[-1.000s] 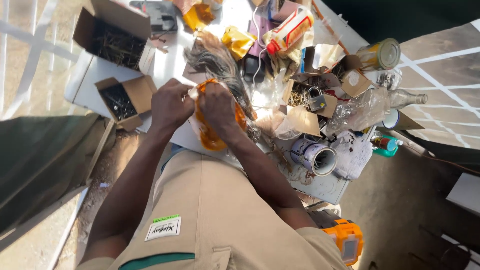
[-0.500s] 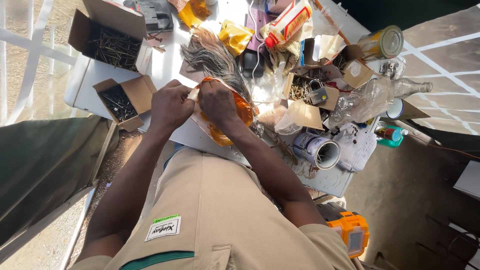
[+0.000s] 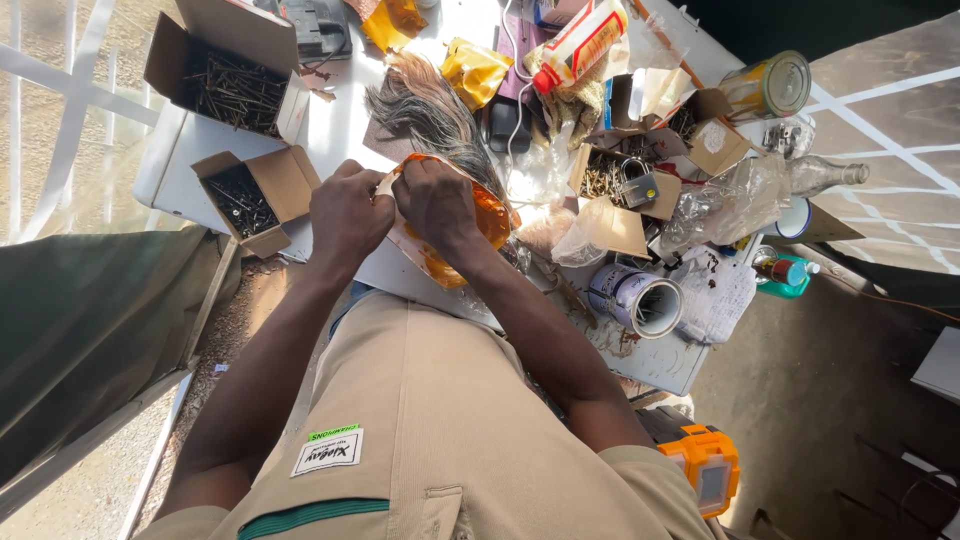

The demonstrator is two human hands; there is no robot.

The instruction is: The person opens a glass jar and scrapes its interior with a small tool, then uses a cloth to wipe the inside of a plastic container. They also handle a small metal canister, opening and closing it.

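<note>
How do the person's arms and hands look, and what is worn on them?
Both arms are bare from short khaki sleeves down. The left hand and right hand wear no gloves; no watch or ring shows. The shirt has a green stripe and a small white patch.

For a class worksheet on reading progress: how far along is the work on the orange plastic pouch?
Done: nothing visibly finished. In hand: left hand and right hand both grip the crinkled orange plastic pouch at its top edge. Left: the bundle of grey-brown fibres lies untouched on the white table.
</note>
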